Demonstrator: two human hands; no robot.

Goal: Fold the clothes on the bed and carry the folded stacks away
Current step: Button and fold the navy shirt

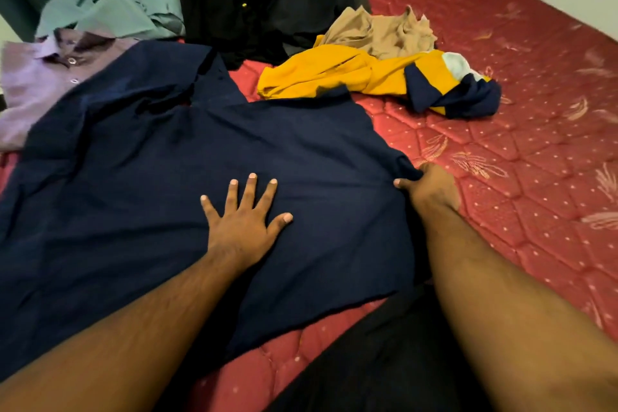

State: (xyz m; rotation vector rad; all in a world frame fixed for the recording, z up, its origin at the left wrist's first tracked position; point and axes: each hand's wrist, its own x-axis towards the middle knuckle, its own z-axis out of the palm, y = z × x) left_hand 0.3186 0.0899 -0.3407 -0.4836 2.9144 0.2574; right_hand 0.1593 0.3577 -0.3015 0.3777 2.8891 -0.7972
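1. Lying spread across the near left part of the bed (521,150), the navy shirt (207,157) covers most of the red quilted mattress on that side, its collar toward the far left and its hem toward the near right.
2. Flat on the middle of the navy shirt, the left hand (244,221) presses down with its fingers straight and fanned apart.
3. At the shirt's right edge, the right hand (429,189) pinches a corner of the navy cloth, thumb on top and fingers curled under; the fabric bunches a little where it is held.
4. Just beyond the navy shirt on the far left, a lilac collared shirt (36,84) lies partly under it, buttons showing.
5. Farther back on the left sits a crumpled pale green garment (117,0), and beside it to the right a heap of black clothes (261,3).
6. Right of the black heap lies a beige garment (384,32), touching a yellow and navy garment (368,73) nearer the middle of the bed.
7. Near the bottom edge, between the forearms, a dark cloth shape (384,361) overlaps the mattress; what it is cannot be told.
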